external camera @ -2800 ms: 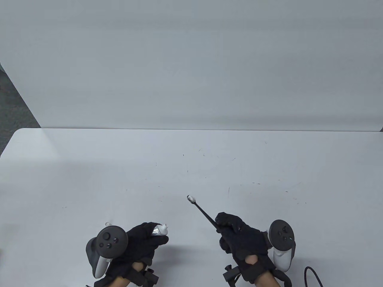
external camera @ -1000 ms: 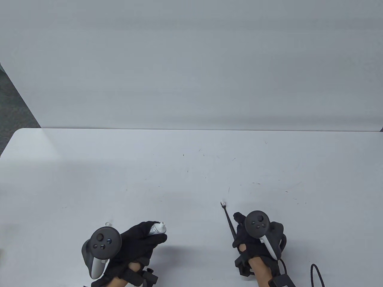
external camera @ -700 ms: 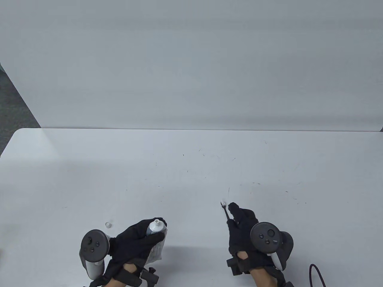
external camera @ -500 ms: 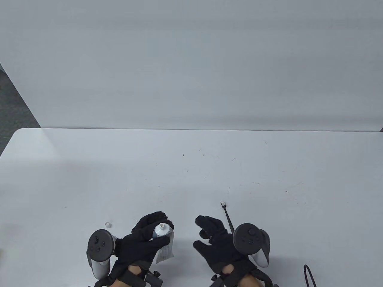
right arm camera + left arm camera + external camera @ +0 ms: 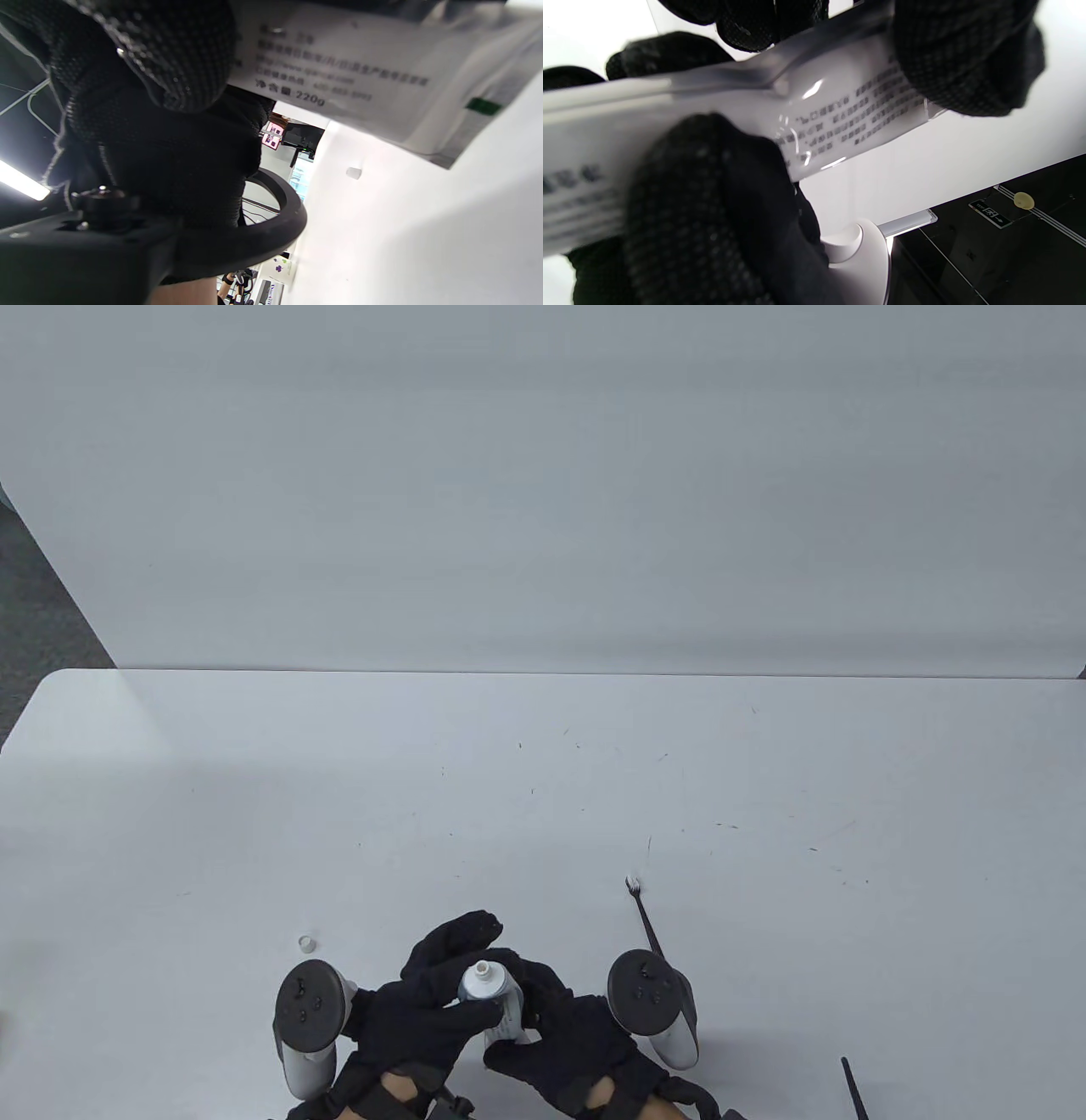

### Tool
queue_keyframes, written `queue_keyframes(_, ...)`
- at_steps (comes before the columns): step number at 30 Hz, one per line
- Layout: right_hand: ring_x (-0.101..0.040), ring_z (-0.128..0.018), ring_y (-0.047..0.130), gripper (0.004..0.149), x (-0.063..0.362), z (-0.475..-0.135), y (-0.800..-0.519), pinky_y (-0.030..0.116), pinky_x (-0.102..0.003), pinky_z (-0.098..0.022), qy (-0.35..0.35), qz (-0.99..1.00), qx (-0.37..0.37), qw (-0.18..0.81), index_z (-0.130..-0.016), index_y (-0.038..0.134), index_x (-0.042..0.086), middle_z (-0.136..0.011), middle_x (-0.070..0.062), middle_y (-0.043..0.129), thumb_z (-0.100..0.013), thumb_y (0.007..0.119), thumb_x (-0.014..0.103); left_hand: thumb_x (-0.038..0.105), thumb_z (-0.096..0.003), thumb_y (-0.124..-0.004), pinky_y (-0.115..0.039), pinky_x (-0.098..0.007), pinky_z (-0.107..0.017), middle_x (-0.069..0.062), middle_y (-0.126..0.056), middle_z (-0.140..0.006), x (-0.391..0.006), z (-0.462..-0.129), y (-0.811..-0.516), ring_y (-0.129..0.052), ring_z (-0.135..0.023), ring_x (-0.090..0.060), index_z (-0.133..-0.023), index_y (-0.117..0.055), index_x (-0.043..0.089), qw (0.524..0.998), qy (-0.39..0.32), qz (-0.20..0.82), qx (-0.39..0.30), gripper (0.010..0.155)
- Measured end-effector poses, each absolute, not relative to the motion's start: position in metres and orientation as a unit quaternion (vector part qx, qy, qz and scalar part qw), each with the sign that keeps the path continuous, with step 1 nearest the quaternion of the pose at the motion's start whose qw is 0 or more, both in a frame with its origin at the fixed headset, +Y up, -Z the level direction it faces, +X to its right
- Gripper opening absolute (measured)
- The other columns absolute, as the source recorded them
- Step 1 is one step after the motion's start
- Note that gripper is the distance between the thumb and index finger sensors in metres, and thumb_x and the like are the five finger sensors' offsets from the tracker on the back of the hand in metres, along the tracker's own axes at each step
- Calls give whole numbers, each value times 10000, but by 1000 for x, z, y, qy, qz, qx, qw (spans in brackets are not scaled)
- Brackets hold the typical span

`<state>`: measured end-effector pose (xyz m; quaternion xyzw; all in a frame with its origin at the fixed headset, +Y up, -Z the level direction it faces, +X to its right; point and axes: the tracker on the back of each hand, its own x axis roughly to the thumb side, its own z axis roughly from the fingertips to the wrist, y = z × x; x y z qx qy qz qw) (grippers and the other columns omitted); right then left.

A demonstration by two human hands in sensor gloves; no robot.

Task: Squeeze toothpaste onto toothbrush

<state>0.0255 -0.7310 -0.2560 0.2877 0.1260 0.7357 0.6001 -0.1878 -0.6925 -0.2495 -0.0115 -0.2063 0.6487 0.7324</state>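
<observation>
A silver-white toothpaste tube stands nozzle-up and uncapped between both hands at the table's front edge. My left hand grips its upper body. My right hand grips the lower part from the right. The tube's printed side fills the left wrist view and the right wrist view, with gloved fingers wrapped on it. The black toothbrush lies on the table right of the hands, its white bristle head at the far end; its handle end is hidden behind my right tracker.
The small white cap lies on the table left of my left hand, and also shows in the right wrist view. A black cable sticks in at the bottom right. The white table ends at a pale wall behind.
My right hand laid the toothbrush on the table, let it go, and moved left onto the tube. My left hand turned the tube nozzle-up and shifted right.
</observation>
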Motion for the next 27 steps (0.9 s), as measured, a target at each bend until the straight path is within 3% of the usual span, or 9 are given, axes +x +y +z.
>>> queue_keyframes(5, -505, -869, 717, 648, 36, -254, -718, 664, -691, -573, 45, 754, 279, 593, -882, 622, 29, -998, -212, 545, -363, 859, 338, 517, -399, -901, -505, -688, -711, -201, -536, -1124, -199, -257, -689, -552, -1006, -486, -980, -754, 253, 764, -228, 602, -38, 655)
queue_keyframes(9, -507, -804, 785, 644, 53, -253, -703, 728, -653, -547, -13, 748, 261, 610, -890, 618, 60, -950, -215, 634, -359, 868, 326, 549, -425, -840, -514, -690, -713, -186, -536, -1124, -229, -263, -676, -573, -1009, -475, -1013, -684, 237, 780, -204, 592, 12, 683)
queue_keyframes(13, -489, -793, 776, 618, 72, -252, -692, 700, -679, -532, -55, 737, 238, 631, -911, 633, 156, -939, -177, 671, -370, 875, 330, 536, -448, -799, -563, -686, -693, -180, -605, -1100, -265, -266, -666, -654, -977, -468, -1014, -681, 222, 859, -127, 489, 85, 657)
queue_keyframes(20, -487, -772, 783, 579, 93, -254, -690, 699, -679, -523, -91, 753, 199, 621, -922, 674, 279, -903, -111, 726, -382, 881, 310, 489, -460, -816, -585, -677, -691, -151, -648, -1091, -307, -284, -675, -704, -966, -444, -1005, -699, 240, 954, 26, 274, 117, 611)
queue_keyframes(27, -497, -754, 797, 576, 98, -255, -691, 712, -680, -506, -93, 772, 182, 601, -924, 687, 263, -896, -120, 738, -384, 881, 310, 427, -449, -871, -649, -631, -653, -139, -708, -1067, -344, -303, -698, -776, -912, -422, -963, -778, 257, 975, 111, 177, 82, 549)
